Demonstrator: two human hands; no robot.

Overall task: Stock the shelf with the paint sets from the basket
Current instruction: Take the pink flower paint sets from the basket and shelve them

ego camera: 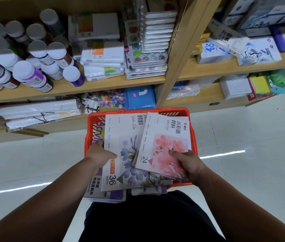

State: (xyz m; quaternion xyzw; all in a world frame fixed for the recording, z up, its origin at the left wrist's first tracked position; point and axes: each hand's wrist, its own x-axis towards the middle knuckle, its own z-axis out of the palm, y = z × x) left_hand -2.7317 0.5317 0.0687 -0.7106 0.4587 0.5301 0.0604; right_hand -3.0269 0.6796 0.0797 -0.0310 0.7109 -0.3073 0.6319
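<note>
Orange plastic basket (138,110) holds the paint sets, and several of them stick out over its near rim. The left hand (101,152) grips the left edge of the 36-colour set (120,137), thumb on top. The right hand (187,163) pinches the near corner of the 24-colour set (164,147), which lies partly on the first one. I think the smooth boxes can slide on each other if both are lifted together. The acrylic box (103,191) under them, hanging beyond the rim, may then tip to the floor (243,137). The shelf (86,86) behind the basket looks crowded.
</note>
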